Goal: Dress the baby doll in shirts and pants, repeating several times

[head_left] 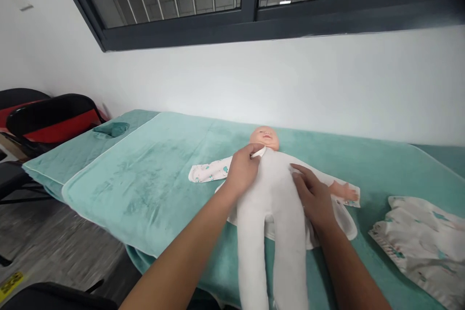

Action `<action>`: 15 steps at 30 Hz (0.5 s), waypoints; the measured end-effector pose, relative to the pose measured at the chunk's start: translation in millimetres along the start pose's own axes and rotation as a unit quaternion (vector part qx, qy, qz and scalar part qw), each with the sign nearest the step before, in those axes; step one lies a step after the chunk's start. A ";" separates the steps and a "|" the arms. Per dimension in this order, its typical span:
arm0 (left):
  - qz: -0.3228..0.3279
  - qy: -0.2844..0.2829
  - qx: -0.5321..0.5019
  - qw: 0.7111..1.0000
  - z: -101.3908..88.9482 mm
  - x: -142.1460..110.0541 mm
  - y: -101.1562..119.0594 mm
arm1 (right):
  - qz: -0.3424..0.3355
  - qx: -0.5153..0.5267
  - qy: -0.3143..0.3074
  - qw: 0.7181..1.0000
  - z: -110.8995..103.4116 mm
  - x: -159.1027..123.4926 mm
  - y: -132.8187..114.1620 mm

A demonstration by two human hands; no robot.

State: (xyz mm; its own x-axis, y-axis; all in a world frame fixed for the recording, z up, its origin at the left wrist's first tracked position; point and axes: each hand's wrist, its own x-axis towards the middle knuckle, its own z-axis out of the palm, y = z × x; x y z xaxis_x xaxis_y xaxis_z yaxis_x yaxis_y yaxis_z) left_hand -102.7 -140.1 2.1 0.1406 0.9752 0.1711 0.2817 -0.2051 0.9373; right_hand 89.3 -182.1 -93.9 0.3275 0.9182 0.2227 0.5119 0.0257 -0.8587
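A baby doll (264, 136) lies on its back with its head toward the wall; its torso and legs are white cloth (271, 189). Under it is spread a white baby shirt (212, 170) with a small teal print, its front open. The doll's arms are in the sleeves, and one pinkish doll hand (344, 191) shows at the right cuff. Beside the neck, my left hand (245, 167) pinches the shirt's white edge. My right hand (313, 191) is closed at the right side of the doll's chest, thumb and forefinger together on a bit of shirt edge.
A teal plush cover (145, 174) lies over the long table, which has a face hole (112, 129) at its left end. Crumpled printed baby clothing (425, 242) lies at the right. Black and red chairs (58, 121) stand at the left. A wall and barred window are behind.
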 end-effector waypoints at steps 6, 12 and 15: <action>-0.024 -0.138 -0.156 0.978 -11.9 -60.0 55.8 | 0.008 0.028 -0.008 1.000 2.6 0.9 2.8; 0.011 0.016 0.018 1.000 -19.6 -93.5 14.9 | 0.022 0.024 0.010 0.999 1.5 0.4 -0.3; 0.009 0.021 0.089 0.996 -17.2 -104.8 -16.5 | 0.030 0.032 0.010 0.999 2.3 0.7 -0.8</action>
State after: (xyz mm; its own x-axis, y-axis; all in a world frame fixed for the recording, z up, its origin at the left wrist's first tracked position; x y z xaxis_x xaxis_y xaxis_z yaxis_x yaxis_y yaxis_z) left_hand -138.4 -237.4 -26.0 0.1089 0.9729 0.2042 0.4435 -0.2313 0.8659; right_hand 87.2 -180.6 -94.1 0.3725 0.9108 0.1781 0.4384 -0.0035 -0.8988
